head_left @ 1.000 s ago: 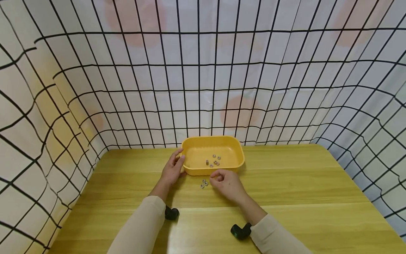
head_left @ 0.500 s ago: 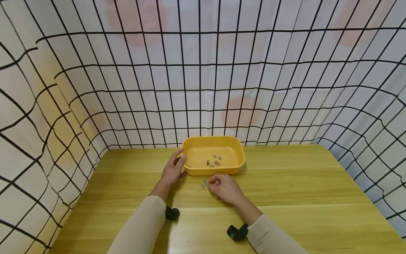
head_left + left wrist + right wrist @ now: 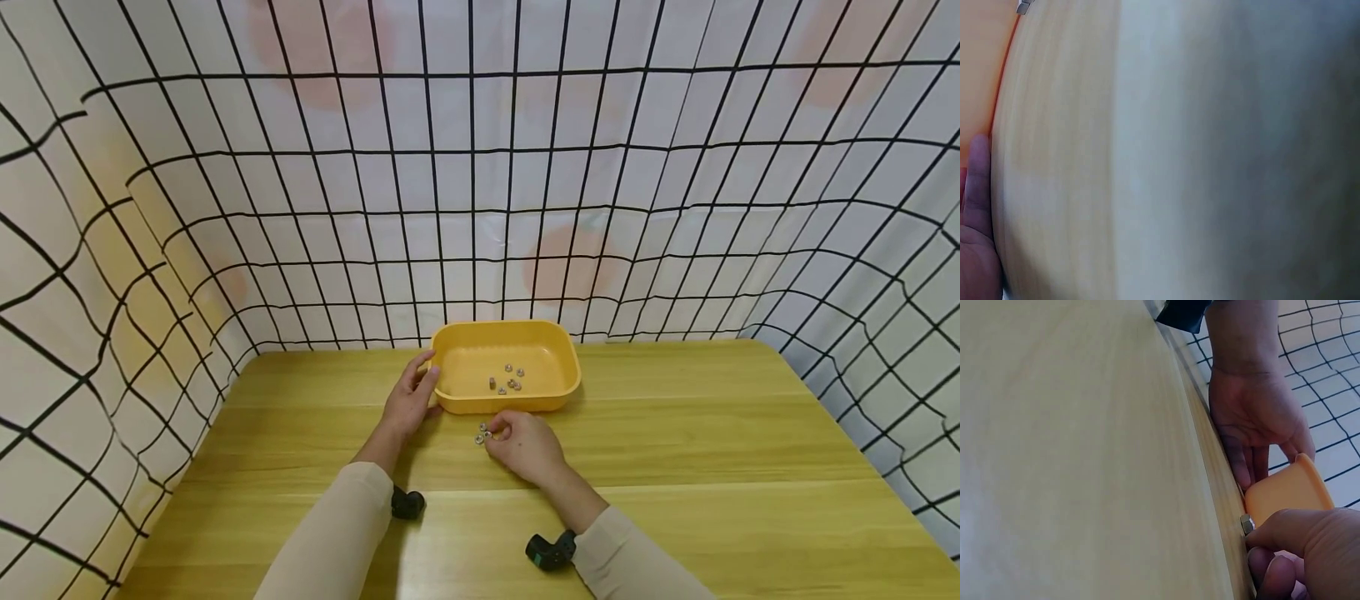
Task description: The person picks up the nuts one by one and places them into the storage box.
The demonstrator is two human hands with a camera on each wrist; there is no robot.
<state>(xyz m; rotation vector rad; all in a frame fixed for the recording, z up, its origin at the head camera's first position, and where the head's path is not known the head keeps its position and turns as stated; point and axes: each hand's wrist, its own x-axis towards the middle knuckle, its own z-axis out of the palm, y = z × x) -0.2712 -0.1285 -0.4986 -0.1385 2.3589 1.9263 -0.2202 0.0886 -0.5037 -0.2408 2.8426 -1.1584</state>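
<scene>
My left hand (image 3: 406, 407) rests against the left end of a yellow plastic tray (image 3: 450, 403). Its thumb is at the near side of the rim and a finger reaches the far corner. Three small metal hex nuts (image 3: 479, 439) lie on the table just in front of the tray. Right beside them is my right hand (image 3: 527, 447), fingers bent and fingertips at the closest nut. In the right wrist view, a nut (image 3: 1247, 524) shows just beyond a fingertip of that hand. Inside the tray, several more nuts (image 3: 521, 372) lie scattered.
Everything stands on a wooden table (image 3: 675, 433). Behind it hangs a white sheet with a black grid (image 3: 480, 183), which also runs along both sides. A black wrist device (image 3: 551, 552) sits by the right sleeve, another (image 3: 407, 504) by the left.
The right hand has come down and left from the tray's front rim to the nuts on the table. The left hand and the tray keep their places.
</scene>
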